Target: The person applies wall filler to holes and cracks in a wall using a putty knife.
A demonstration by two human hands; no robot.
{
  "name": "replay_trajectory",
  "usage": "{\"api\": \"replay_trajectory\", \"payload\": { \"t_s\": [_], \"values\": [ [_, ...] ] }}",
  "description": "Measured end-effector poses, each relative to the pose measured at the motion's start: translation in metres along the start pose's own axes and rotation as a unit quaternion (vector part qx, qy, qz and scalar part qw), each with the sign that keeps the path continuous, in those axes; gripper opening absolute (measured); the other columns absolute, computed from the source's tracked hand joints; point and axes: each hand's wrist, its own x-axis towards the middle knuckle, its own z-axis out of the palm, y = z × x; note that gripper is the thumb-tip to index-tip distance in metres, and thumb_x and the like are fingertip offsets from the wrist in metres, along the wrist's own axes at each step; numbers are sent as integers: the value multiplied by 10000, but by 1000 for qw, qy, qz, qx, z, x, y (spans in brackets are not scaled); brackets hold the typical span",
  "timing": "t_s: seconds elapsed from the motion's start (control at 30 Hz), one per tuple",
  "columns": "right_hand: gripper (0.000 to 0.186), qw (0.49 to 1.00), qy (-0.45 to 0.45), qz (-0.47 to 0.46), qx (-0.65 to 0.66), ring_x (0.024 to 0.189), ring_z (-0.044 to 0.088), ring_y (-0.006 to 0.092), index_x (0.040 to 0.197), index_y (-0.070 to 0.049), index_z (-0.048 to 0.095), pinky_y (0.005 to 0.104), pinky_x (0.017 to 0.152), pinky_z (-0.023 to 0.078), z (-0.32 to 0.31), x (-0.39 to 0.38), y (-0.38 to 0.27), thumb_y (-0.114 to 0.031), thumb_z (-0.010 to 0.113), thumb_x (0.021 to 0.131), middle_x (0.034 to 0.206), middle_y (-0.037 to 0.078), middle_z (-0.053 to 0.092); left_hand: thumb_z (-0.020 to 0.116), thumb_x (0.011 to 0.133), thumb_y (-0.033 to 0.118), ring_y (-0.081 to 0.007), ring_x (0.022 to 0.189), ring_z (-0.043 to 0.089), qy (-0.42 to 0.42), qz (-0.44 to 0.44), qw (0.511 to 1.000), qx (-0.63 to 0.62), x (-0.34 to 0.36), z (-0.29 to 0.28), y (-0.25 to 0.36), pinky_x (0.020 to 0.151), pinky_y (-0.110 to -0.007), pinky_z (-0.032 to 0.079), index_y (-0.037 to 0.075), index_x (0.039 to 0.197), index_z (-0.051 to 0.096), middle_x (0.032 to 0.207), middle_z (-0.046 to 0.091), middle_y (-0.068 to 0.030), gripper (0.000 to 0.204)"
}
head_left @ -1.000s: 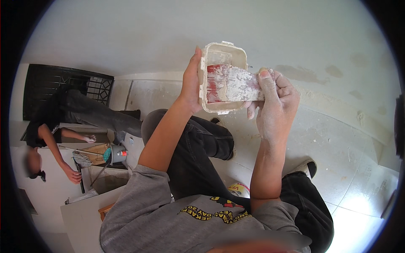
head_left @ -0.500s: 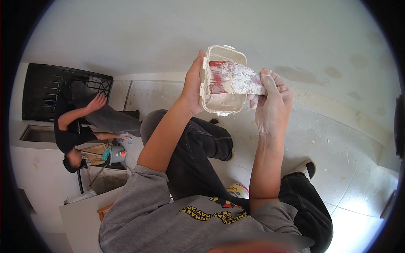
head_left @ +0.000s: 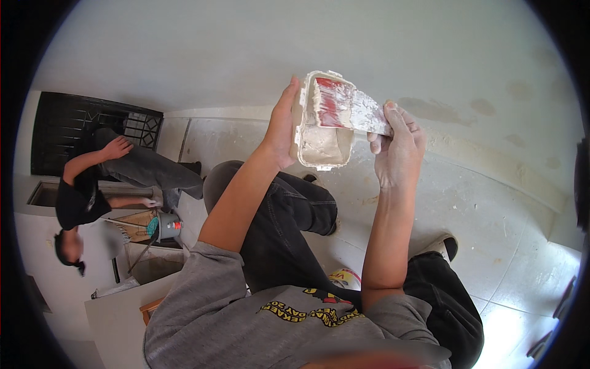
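Observation:
My left hand [head_left: 283, 126] grips a white plastic tub [head_left: 297, 138] by its left side, thumb along the outer wall. Off-white putty [head_left: 322, 147] lies inside it, and dried smears coat the rim. My right hand [head_left: 399, 144], dusted white, pinches the right end of a flat putty scraper [head_left: 362, 114] between thumb and fingers. The scraper's red broad end reaches over the tub, streaked with putty; whether it touches the putty inside is unclear.
A pale wall [head_left: 307, 37] with darker patches [head_left: 439, 111] runs ahead above a ledge. Beneath lies a dusty tiled floor [head_left: 479, 209]. A printed can [head_left: 345, 278] stands by my legs. At left, a person in black [head_left: 80, 200] is near a grey bucket [head_left: 170, 226].
The scraper has turned and its broad end has shifted slightly up and right, uncovering more putty. The tub has tilted a little. The other person has moved toward the left.

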Motion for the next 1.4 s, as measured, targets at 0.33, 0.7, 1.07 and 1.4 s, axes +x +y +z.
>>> {"api": "replay_trajectory", "payload": {
  "t_s": [0.33, 0.7, 1.07, 1.4],
  "values": [
    [206, 990, 14, -51, -131, 485, 568, 98, 871, 13, 646, 212, 393, 414, 8, -5, 0, -148, 589, 987, 664, 58, 627, 341, 1006, 572, -318, 1138, 618, 16, 51, 997, -61, -1, -2, 4, 968, -479, 528, 37, 1384, 477, 1273, 588, -183, 670],
    [229, 991, -14, 15, -132, 497, 609, 115, 919, 70, 631, 212, 402, 463, 3, -3, 4, -141, 580, 993, 711, 100, 652, 335, 1017, 575, -263, 1111, 612, 102, 93, 990, -19, -2, 12, -3, 957, -428, 512, 45, 1330, 488, 1209, 592, -139, 634],
    [196, 998, 42, -18, -32, 538, 659, 177, 1049, 90, 597, 237, 449, 555, -8, 3, -2, -72, 635, 945, 818, 147, 663, 289, 1017, 580, -290, 1261, 520, 184, 218, 958, -32, 2, 21, -6, 1072, -435, 417, 65, 1443, 402, 1375, 512, -133, 679],
    [252, 998, -17, 40, -54, 541, 665, 190, 1120, 113, 556, 245, 425, 549, 11, -4, 13, 6, 623, 901, 805, 162, 664, 246, 1003, 647, -279, 1348, 432, 203, 380, 901, -51, -1, -4, 9, 1112, -407, 375, 95, 1472, 353, 1458, 425, -120, 732]
  ]
}}
